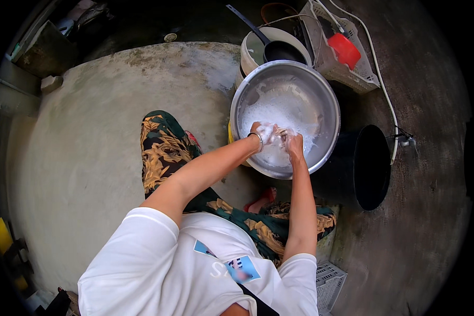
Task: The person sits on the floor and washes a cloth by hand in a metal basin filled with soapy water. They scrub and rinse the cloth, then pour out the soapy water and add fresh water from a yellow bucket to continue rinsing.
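A wide metal basin [327,105] holds white soap suds [268,108] that cover much of its bottom. Both my hands are together over the suds, at the basin's near side. My left hand [264,134], with a bracelet at the wrist, is coated in foam and its fingers are curled. Close beside it on the right, my right hand [294,142] is closed too, its fingers bent inward. Between them shows a small pale, foam-covered thing [282,132]; its kind is hidden by lather and fingers.
Behind the basin, a black frying pan [285,51] rests on a white bucket [246,62]. A plastic crate [359,73] with a red scoop-like thing [344,50] stands far right, near a white hose [383,87]. A large black bucket [347,174] is right of the basin.
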The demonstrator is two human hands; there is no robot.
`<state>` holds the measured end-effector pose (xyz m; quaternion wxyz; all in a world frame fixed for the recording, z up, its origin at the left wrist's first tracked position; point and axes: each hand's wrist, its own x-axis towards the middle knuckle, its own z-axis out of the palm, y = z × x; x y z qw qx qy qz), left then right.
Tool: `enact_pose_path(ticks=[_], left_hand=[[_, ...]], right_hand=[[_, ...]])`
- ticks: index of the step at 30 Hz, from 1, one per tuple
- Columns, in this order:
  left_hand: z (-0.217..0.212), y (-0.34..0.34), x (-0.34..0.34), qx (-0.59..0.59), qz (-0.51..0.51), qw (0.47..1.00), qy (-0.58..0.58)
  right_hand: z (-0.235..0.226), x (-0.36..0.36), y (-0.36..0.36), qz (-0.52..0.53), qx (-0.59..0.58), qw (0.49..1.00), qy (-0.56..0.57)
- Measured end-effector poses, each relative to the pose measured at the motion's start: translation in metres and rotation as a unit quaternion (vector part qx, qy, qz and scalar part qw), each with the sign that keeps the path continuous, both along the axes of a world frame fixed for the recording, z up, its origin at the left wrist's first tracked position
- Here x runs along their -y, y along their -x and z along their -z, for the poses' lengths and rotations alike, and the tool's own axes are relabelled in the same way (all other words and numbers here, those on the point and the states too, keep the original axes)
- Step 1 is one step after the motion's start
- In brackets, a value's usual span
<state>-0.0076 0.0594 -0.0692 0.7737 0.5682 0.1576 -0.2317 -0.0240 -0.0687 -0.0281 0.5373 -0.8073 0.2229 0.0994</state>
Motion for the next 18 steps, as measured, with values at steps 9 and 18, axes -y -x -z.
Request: enact_pose_path(ticks=[9,18], left_hand=[[-0.007,0.011,-0.009,-0.069,0.062,0.987,0.128],[-0.042,0.005,-0.019,-0.138,0.055,0.989,0.028]], right_hand=[[0.002,-0.016,0.018,0.114,0.042,0.925,-0.360],[-0.025,-0.001,0.019,0.138,0.091,0.966,-0.199]])
